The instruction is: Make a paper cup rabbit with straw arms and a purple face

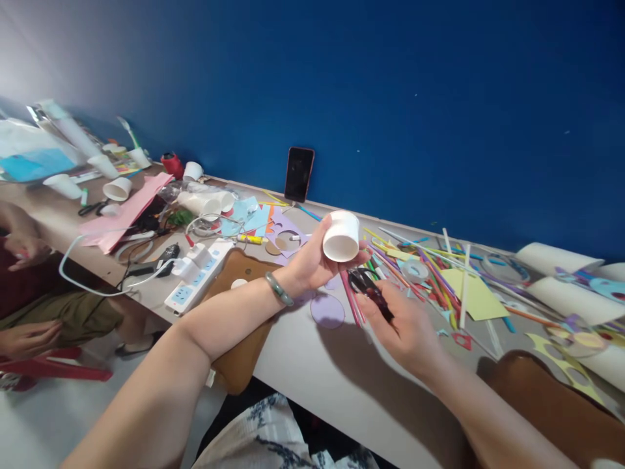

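My left hand (317,264), with a bangle on its wrist, is wrapped round a short white paper cup (342,236). The cup lies tilted, its open mouth towards me. Close by on the right, my right hand (403,322) grips a dark tool that looks like black scissors (368,286); its blades cannot be made out. The scissors are just below the cup, and I cannot tell whether they touch it. Beneath the hands, a purple paper disc (328,311) lies on the table (336,371), beside pink straws (352,303).
A phone (299,174) leans on the blue wall. Coloured straws and yellow paper (473,294) are strewn on the right, with white rolls (581,299) beyond. Leftward lie a power strip (198,280), cables, a brown board (239,358) and pink paper (131,212). Another person's hands (32,335) show at far left.
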`<state>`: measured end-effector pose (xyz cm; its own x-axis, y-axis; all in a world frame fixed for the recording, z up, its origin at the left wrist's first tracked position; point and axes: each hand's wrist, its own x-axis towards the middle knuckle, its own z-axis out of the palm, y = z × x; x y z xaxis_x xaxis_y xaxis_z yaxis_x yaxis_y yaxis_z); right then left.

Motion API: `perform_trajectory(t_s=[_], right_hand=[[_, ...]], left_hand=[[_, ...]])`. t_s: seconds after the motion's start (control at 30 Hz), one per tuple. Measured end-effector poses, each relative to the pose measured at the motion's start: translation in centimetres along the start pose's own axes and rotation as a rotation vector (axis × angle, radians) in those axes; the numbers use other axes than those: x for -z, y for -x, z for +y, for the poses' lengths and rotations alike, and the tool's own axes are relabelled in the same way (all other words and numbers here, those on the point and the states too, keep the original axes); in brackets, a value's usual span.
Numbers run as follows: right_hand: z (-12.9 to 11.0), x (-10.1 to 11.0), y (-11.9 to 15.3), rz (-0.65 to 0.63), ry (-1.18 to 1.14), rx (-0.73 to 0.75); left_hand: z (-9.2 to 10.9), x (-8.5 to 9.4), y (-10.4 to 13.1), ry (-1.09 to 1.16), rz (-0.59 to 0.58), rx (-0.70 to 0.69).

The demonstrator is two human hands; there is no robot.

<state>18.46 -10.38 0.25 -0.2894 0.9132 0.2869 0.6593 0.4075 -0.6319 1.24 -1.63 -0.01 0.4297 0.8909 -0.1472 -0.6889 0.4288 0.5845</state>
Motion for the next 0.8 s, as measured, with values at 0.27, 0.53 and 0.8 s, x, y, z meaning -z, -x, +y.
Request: perform_trajectory(t_s=[0.27,0.53,0.8], right_hand=[[0.0,-1.5,0.4,0.016,-0.181,-0.054],[0.8,-2.3,0.6,-0.071,-0.509,-0.205],[0.4,-2.3,-0.3,-0.053,-0.678,-0.367]], left_hand=[[-1.2,-0.1,0.0,-0.034,0.128,0.072],[-0.9,-1.6,1.3,-0.098,0.184,0.117],[-1.6,-1.3,0.9,-0.081,0.189,0.048]])
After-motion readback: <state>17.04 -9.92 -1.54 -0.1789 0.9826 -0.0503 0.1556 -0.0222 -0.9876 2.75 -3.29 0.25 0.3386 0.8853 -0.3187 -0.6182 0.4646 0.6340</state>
